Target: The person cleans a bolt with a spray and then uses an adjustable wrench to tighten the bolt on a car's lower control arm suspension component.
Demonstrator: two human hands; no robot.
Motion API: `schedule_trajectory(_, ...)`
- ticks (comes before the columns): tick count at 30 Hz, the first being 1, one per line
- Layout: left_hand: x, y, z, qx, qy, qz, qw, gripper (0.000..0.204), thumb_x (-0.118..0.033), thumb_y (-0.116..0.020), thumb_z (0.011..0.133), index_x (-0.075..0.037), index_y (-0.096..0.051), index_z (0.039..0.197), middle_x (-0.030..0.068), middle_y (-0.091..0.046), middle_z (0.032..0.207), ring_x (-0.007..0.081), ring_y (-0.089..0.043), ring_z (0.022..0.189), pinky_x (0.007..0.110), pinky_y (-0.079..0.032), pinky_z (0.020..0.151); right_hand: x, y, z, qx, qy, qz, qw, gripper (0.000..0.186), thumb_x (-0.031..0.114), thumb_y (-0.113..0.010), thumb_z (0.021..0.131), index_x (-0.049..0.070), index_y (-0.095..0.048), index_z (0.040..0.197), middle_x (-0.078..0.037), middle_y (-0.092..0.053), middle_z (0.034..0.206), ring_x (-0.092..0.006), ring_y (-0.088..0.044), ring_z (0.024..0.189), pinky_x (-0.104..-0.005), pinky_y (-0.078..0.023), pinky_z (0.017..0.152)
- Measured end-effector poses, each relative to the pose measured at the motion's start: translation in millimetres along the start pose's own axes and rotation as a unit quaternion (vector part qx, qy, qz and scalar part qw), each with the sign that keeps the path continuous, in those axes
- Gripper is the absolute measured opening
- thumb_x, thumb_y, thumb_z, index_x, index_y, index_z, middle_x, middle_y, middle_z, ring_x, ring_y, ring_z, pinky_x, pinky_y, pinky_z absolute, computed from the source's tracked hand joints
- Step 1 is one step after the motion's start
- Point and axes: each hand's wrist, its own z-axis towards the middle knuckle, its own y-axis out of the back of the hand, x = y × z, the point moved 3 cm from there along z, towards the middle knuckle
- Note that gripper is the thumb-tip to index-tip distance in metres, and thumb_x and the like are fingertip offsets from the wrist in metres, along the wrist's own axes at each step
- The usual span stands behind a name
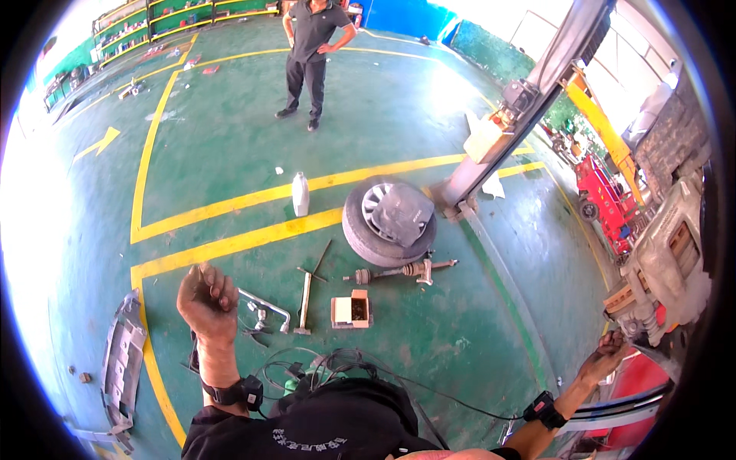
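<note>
My left hand (207,303) is raised at lower left, grimy, with curled fingers; whether anything is inside is hidden. My right hand (602,354), also curled, is at lower right beside a car's undercarriage (659,268) and hub parts (644,314); I cannot tell whether it touches or holds anything. Below and between my hands lie a wrench (268,303), a T-shaped tool (305,295), an open cardboard box (345,310) and a drive shaft (391,272). Black cables (345,364) run near my body.
A wheel (360,234) lies beyond the tools, near a white bottle (300,194) and a lift post (460,195). A metal plate (119,360) lies at left. A person (307,61) stands ahead, hands on hips. Red equipment (594,188) is at right.
</note>
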Motion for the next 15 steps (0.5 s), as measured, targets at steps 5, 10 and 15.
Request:
schedule_trajectory(5, 2, 4, 3, 0.002, -0.003, 0.005, 1.0, 0.031, -0.032, -0.052, 0.094, -0.01, -0.044, 0.072, -0.0005, -0.034, 0.06, 0.0115, -0.031, 0.049, 0.025, -0.023, 0.043, -7, 2, 16, 0.081, 0.046, 0.035, 0.995, 0.022, 0.026, -0.043, 0.1, 0.009, -0.049, 0.086, 0.003, -0.038, 0.07, -0.0078, -0.036, 0.061, -0.0213, -0.028, 0.056)
schedule_trajectory(10, 0, 6, 5, 0.016, -0.004, 0.007, 1.0, 0.03, -0.032, -0.053, 0.092, -0.011, -0.045, 0.072, -0.0007, -0.034, 0.06, 0.0113, -0.031, 0.049, 0.024, -0.023, 0.043, -6, -2, 13, 0.101, 0.033, 0.07, 0.992, 0.022, 0.02, -0.042, 0.099, 0.009, -0.047, 0.081, 0.002, -0.032, 0.066, -0.0081, -0.032, 0.055, -0.0216, -0.026, 0.052)
schedule_trajectory(15, 6, -2, 10, 0.004, 0.018, 0.005, 1.0, 0.029, -0.032, -0.053, 0.092, -0.011, -0.046, 0.072, -0.0009, -0.035, 0.06, 0.011, -0.032, 0.05, 0.024, -0.023, 0.044, -13, 24, 38, 0.222, -0.03, 0.11, 0.968, 0.023, 0.019, -0.043, 0.098, 0.009, -0.044, 0.077, 0.001, -0.029, 0.061, -0.0082, -0.031, 0.053, -0.0219, -0.024, 0.047)
